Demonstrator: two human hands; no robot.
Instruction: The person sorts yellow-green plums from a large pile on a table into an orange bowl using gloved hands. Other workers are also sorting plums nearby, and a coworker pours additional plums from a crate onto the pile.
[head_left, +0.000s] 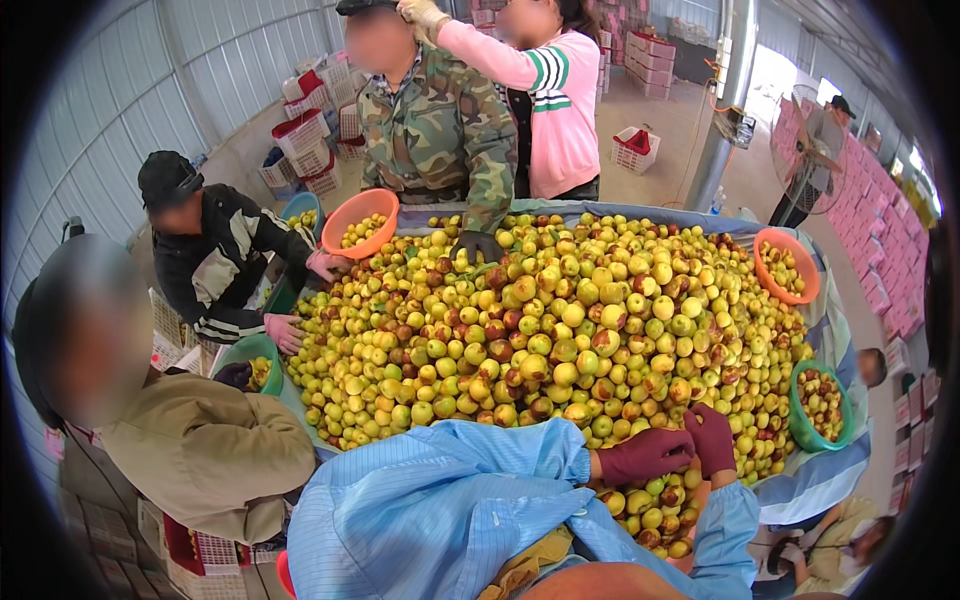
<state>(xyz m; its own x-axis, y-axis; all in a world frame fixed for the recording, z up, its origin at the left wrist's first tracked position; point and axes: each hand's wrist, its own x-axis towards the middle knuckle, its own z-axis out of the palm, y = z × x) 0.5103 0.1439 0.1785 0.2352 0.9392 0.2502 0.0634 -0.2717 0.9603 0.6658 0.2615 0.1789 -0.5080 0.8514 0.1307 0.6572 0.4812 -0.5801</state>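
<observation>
Before me spreads a large heap of yellow-green and reddish-brown jujubes (525, 322). Both my hands wear maroon gloves and come close together at its near right side. My left hand (646, 455) reaches in from the left, its fingers bent toward the other hand. My right hand (711, 439) is raised beside it with curled fingers over the fruit. Whether either hand holds a jujube is hidden by the gloves. Just below them, an orange basin (702, 496) contains more jujubes, partly covered by my blue right sleeve (724, 532).
A green basin (844, 412) and an orange basin (810, 270) of fruit stand on the right. Another orange basin (384, 206) sits at the far left. Co-workers' gloved hands (283, 332) touch the heap's left side; a dark-gloved hand (477, 244) rests on its far side.
</observation>
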